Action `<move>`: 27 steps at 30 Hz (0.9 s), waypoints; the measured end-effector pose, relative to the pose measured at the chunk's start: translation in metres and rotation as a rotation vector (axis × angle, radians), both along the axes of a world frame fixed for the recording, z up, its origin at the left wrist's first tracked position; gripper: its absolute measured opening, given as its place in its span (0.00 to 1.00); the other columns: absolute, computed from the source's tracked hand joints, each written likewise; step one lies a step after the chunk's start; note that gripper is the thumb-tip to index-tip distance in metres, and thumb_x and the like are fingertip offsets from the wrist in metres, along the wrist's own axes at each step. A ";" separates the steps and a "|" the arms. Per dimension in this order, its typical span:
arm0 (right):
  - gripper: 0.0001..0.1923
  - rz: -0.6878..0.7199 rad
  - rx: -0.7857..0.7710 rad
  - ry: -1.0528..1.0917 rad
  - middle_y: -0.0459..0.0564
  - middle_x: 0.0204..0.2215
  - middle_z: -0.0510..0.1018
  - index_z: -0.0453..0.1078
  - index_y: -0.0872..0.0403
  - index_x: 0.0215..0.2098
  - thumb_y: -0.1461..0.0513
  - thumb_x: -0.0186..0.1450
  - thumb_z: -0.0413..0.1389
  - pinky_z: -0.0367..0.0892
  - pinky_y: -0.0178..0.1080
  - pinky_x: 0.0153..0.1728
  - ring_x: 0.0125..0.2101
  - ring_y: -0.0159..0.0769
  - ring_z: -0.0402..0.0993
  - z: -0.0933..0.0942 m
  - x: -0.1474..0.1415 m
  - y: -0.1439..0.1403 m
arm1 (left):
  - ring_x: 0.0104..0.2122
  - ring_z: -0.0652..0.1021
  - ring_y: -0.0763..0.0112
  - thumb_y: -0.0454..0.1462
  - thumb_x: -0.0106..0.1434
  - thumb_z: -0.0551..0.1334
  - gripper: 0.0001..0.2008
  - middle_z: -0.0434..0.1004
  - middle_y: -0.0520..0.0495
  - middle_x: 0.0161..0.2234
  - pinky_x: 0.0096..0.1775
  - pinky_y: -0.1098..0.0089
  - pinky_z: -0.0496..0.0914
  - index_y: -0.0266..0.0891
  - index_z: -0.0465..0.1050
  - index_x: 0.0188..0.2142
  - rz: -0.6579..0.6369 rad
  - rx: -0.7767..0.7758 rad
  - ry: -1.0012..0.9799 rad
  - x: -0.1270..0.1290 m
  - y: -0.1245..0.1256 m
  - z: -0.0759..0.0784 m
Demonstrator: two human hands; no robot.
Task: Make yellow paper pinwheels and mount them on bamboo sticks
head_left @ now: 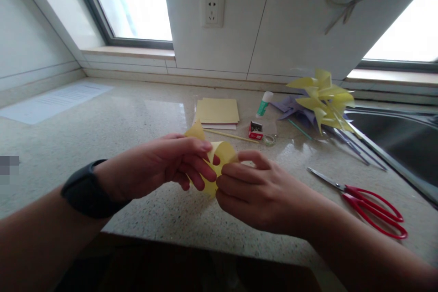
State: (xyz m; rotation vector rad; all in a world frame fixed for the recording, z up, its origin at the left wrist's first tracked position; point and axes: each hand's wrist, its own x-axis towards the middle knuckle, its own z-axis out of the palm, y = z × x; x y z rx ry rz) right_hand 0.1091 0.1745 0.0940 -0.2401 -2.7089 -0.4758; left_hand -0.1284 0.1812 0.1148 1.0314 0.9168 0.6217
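Near edge of desk (102,127): both hands meeting around folded paper (219,164), left hand (164,164) left of it, right hand (260,191) right. Farther back, centre: paper stack (217,112), stick (232,136) lying just before it. Right of stack: small box (255,130), glue stick (264,103) behind. Far right: pinwheels (325,100) beside sink (393,137). Near right: scissors (369,203). Far left: sheet (54,100).

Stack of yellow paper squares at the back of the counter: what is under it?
Under the yellow paper stack a white sheet shows along the near edge, lying on the counter. How far it reaches beneath the stack, or whether more sheets lie there, is covered.
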 end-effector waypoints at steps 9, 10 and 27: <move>0.08 -0.044 -0.189 0.094 0.48 0.38 0.79 0.72 0.54 0.39 0.68 0.73 0.52 0.59 0.44 0.45 0.43 0.38 0.68 0.003 0.014 0.010 | 0.27 0.78 0.73 0.43 0.62 0.70 0.08 0.81 0.47 0.30 0.27 0.76 0.71 0.41 0.83 0.35 0.100 0.309 0.128 0.004 0.007 -0.019; 0.07 -0.044 -0.217 0.115 0.48 0.38 0.79 0.72 0.54 0.39 0.68 0.72 0.53 0.60 0.44 0.46 0.44 0.38 0.68 0.002 0.014 0.011 | 0.27 0.77 0.73 0.44 0.62 0.70 0.09 0.81 0.48 0.30 0.27 0.76 0.70 0.41 0.83 0.34 0.115 0.348 0.150 0.005 0.007 -0.021; 0.02 -0.190 -0.183 0.408 0.46 0.34 0.80 0.75 0.51 0.35 0.64 0.68 0.61 0.61 0.42 0.47 0.42 0.39 0.65 -0.008 0.007 0.014 | 0.26 0.76 0.72 0.42 0.64 0.66 0.07 0.80 0.54 0.25 0.29 0.74 0.69 0.47 0.84 0.33 0.216 0.711 0.483 0.026 -0.012 -0.024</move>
